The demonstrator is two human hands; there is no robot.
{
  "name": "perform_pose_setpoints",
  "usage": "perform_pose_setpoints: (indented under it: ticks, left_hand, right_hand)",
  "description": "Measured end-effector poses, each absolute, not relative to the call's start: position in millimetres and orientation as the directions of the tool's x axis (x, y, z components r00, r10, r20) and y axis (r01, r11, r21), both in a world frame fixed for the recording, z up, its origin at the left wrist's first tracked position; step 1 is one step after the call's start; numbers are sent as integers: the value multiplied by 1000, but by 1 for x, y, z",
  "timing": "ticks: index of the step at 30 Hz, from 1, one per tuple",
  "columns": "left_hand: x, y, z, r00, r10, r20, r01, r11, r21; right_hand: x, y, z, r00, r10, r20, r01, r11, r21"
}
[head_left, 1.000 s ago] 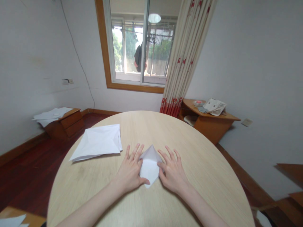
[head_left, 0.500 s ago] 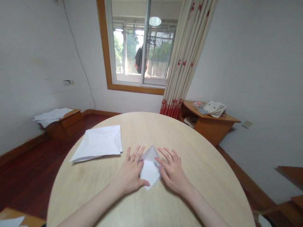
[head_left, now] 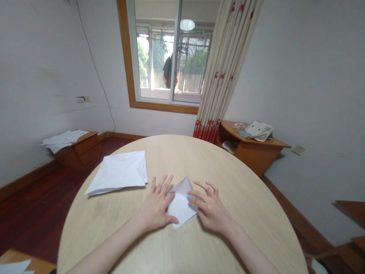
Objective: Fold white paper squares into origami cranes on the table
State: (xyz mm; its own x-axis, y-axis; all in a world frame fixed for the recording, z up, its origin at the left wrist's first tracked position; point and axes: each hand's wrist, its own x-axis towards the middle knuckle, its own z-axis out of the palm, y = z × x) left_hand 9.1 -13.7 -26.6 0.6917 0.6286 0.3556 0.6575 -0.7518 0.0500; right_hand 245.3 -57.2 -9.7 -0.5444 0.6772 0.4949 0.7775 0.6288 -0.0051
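Observation:
A small white sheet of folded paper [head_left: 181,209] lies in front of me on the round table, its pointed tip facing away and greyish folded flaps at the upper part. My left hand [head_left: 159,207] rests with fingers spread on the tabletop, its thumb and the side of the index finger over the paper's left edge. At the right edge, my right hand [head_left: 209,207] has thumb and index finger close together on a flap, the other fingers raised and bent. What lies beneath the right fingertips is partly hidden.
A stack of white paper [head_left: 121,171] lies at the table's left side. The round wooden table [head_left: 173,148] has a curved edge. Beyond it stand a low drawer cabinet [head_left: 87,146] on the left and a corner desk [head_left: 256,152] on the right, near a curtain [head_left: 222,76].
My right hand has drawn its thumb and index finger together at the paper's right edge and lifted its other fingers. The paper has turned slightly clockwise. My left hand stays nearly still.

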Motion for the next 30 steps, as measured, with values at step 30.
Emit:
perform_pose_setpoints:
  ticks: [30]
  left_hand:
    - [13, -14, -22, 833, 477, 279, 432, -877, 210]
  right_hand:
    - [244, -63, 5, -485, 750, 450, 794, 593, -131]
